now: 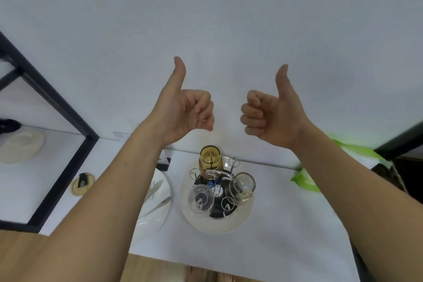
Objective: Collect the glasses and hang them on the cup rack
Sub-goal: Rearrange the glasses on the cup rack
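A wire cup rack [234, 163] stands on a round clear tray [248, 213] on the white table. Three glasses hang upside down on it: an amber glass [210, 157] at the back, a clear glass [201, 198] at the front left, and a clear glass [243, 185] at the right. My left hand [184, 111] and my right hand [271, 117] are raised above the rack in front of the wall. Each is a fist with the thumb pointing up and holds nothing.
A white plate [163, 201] with cutlery lies left of the tray, partly under my left forearm. A black shelf frame [59, 107] stands at the left with a pale bowl [21, 147] inside. Green leaves [306, 181] lie at the right. The table's front edge meets a wooden floor.
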A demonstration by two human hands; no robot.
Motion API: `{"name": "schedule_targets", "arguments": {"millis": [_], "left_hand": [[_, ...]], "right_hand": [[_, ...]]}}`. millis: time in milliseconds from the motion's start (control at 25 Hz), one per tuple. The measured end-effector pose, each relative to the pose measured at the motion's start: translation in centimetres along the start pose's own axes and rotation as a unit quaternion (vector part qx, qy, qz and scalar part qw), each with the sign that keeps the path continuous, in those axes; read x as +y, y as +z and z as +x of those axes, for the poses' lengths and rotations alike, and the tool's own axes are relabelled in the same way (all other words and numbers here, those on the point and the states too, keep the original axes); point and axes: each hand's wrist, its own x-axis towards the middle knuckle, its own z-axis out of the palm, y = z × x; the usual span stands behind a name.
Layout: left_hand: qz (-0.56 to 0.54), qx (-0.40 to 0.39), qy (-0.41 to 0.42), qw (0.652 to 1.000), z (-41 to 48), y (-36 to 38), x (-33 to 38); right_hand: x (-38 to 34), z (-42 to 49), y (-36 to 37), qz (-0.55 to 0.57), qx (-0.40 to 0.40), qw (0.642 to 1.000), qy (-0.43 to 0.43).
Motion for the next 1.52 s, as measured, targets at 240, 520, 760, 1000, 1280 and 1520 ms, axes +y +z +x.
{"name": "schedule_targets", "arguments": {"millis": [240, 520, 760, 1000, 1280, 1520], "left_hand": [[-0.076, -0.054, 0.006, 0.996, -2.0, 1.0, 2.0], [0.225, 0.051, -0.06, 0.971, -1.8, 0.1, -2.9], [0.58, 0.043, -0.188, 0.791, -2.7, -1.5, -19.7], [0.608, 0.109, -0.139, 0.774, -2.8, -2.3, -23.9], [0.606, 0.101, -0.13, 0.778, -2.3, -2.8, -23.9], [0.582, 0.089, -0.126, 0.799, -2.2, -2.8, -23.6]], "right_hand": [[-0.9, -0.1, 1.7, 0.028, -0.111, 0.993, 0.022], [2.4, 0.8, 0.2, -0.277, 0.093, 0.956, 0.017], [14.1, 0.8, -6.8, -0.667, 0.194, 0.709, 0.126], [18.9, 1.0, -9.0, -0.683, 0.183, 0.685, 0.172], [19.0, 1.2, -9.3, -0.703, 0.175, 0.667, 0.172], [19.0, 1.4, -9.3, -0.709, 0.173, 0.667, 0.152]]}}
